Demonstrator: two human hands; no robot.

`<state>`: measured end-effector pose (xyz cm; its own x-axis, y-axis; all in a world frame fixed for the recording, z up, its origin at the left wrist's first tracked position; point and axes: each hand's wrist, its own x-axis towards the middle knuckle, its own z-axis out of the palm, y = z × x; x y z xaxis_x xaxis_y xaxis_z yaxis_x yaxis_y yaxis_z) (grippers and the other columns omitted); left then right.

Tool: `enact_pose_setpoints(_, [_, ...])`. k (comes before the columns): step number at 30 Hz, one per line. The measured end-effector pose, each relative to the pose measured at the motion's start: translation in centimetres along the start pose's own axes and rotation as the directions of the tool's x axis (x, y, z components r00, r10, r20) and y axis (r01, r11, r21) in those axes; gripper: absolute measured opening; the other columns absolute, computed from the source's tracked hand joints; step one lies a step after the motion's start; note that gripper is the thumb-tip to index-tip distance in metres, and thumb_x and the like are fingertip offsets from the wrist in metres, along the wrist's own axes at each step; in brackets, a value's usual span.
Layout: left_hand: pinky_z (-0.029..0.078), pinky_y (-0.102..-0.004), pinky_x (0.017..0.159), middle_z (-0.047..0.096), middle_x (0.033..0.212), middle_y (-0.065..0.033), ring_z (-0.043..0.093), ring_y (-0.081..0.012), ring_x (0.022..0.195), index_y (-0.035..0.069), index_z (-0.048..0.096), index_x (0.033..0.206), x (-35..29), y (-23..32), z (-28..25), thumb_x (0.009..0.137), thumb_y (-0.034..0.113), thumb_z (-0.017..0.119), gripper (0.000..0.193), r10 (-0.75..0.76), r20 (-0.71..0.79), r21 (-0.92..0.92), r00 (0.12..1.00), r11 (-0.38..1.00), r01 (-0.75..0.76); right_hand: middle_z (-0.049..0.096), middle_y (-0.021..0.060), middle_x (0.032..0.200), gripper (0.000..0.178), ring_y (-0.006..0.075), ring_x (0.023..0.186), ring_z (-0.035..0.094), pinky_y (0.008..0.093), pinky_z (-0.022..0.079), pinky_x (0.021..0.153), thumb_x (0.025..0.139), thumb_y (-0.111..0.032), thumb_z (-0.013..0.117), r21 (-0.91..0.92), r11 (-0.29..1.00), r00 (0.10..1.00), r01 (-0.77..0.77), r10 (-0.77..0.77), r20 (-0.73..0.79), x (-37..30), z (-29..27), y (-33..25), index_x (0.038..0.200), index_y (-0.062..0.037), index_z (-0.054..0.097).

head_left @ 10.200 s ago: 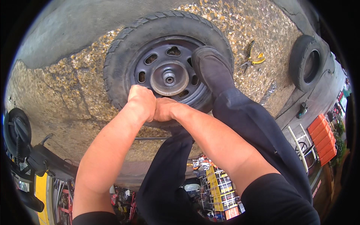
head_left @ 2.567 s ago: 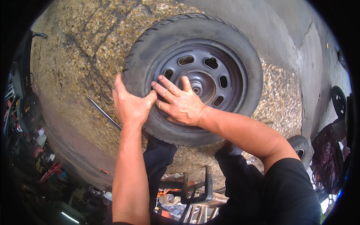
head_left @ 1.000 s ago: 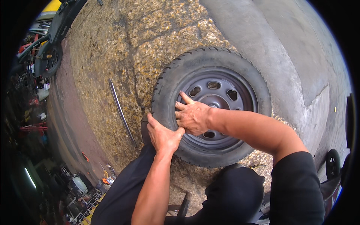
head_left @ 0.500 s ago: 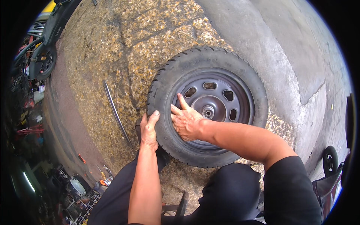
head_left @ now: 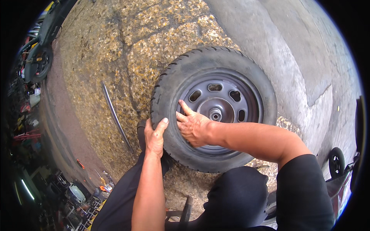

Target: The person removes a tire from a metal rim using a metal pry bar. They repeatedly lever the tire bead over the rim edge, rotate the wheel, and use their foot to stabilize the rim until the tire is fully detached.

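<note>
Tyre of black treaded rubber (head_left: 169, 81), on a dark grey slotted metal rim (head_left: 224, 91), lies face up at centre-right, hub axis pointing upward. Left hand (head_left: 155, 138) curls around the tyre's near-left edge, thumb on the sidewall; right hand (head_left: 194, 128) is spread palm-down at the rim's left, gripping nothing visible. Ground (head_left: 84, 84) is brown pebbled aggregate, with smooth grey concrete (head_left: 269, 50) far right and a slim silvery bar (head_left: 115, 115) left.

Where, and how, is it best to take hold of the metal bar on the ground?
Probably best at the middle of the bar, from above, the left hand closing across its width: it is long and thin, lies flat on the ground, apart from the tyre.
</note>
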<state>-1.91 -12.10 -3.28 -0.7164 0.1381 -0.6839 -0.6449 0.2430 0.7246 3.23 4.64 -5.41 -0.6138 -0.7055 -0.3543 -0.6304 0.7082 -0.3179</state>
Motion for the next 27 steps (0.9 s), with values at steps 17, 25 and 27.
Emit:
enact_pose_setpoints(17, [0.046,-0.037,0.097,0.059,0.124,-0.0151,0.058,-0.0247,0.11,-0.003,0.047,0.132,-0.6,-0.8,0.1,0.081,0.024,0.076,0.065,0.009,0.027,-0.065,1.0,0.998,-0.007,0.044,0.0098,0.15,0.047,0.0346,0.149,0.02,0.0651,0.012,0.118,0.089,-0.031,0.053,0.227,0.962,0.959,-0.15,0.197,-0.204,-2.6,0.9,-0.9,0.129,-0.0084,0.063])
enact_pose_setpoints(25, [0.044,-0.0374,0.1,0.059,0.125,-0.0144,0.057,-0.0247,0.113,-0.003,0.048,0.132,-0.3,-1.2,0.0,0.08,0.025,0.077,0.065,0.007,0.026,-0.064,1.0,0.998,-0.006,0.056,0.0174,0.134,0.034,0.037,0.139,0.042,0.0573,0.029,0.115,0.084,-0.019,0.058,0.377,0.915,0.757,-0.141,0.345,-0.555,-4.9,4.1,-3.0,0.112,-0.0026,0.067])
enact_pose_setpoints(27, [0.043,-0.0378,0.1,0.059,0.125,-0.0143,0.056,-0.0249,0.113,-0.003,0.048,0.132,-0.2,-1.3,0.2,0.08,0.025,0.077,0.065,-0.014,0.019,-0.076,1.0,0.997,0.016,0.058,0.0161,0.131,0.032,0.0365,0.133,0.047,0.0553,0.035,0.11,0.083,-0.019,0.059,0.425,0.903,0.789,-0.071,0.311,-0.53,-6.6,4.0,-3.5,0.109,-0.0031,0.067])
